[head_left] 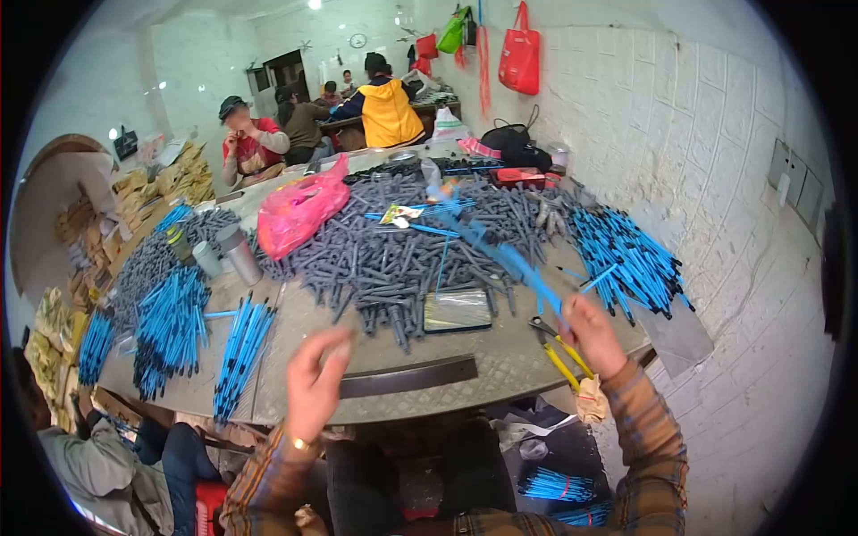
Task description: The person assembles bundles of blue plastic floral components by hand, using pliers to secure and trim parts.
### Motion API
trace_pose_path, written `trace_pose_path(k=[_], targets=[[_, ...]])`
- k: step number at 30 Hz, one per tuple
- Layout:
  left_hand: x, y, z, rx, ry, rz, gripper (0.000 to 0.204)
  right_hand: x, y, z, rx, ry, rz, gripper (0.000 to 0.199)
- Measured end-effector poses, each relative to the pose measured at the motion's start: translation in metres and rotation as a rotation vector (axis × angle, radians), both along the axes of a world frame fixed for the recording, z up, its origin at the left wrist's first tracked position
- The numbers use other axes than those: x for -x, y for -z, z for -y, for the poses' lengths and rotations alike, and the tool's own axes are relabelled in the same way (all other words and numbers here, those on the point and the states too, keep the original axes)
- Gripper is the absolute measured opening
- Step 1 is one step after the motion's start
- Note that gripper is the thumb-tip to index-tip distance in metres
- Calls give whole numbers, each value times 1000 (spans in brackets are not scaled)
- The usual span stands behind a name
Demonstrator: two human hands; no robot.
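At a crowded workshop table (500, 366), bundles of blue rods (170, 330) lie at the left edge beside a seated person's sleeve (89, 464), cut off by the frame. The worker's left hand (313, 384) hovers above the near rim, blurred, fingers loosely curled and apparently empty, though the blur makes that uncertain. Behind it, a heap of grey parts (393, 259) fills the middle of the table, with a pink bag (299, 210) at its far left side and a flat shiny tray (457, 310) at its near edge. The right hand (592, 335) is closed on a blue rod (514, 263), which slants up and to the left over the heap, smeared by motion. Yellow-handled pliers (559, 348) lie just below that hand; more blue rods (626, 259) are piled to the right. The work seems to be at the picking-up stage; joining a grey part would call for the free hand to reach into the heap. Other people sit well back.
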State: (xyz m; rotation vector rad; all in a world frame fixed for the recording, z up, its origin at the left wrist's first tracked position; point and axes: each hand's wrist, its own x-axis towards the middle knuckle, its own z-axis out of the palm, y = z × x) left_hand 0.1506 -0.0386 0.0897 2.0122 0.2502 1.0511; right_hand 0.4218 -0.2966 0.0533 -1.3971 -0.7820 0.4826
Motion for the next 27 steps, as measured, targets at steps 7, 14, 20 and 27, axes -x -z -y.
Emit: trace_pose_path(k=[7,14,20,27], targets=[[-12,-3,10,795,774,142,22,102,1,10,290,-484,-218,10],[21,-4,-3,469,1008,26,11,105,-3,1,311,-699,306,11],[46,-14,-22,698,997,-466,18,100,-14,4,540,-875,316,21],[28,-14,10,670,789,-410,18,103,1,28,593,-307,1001,24]])
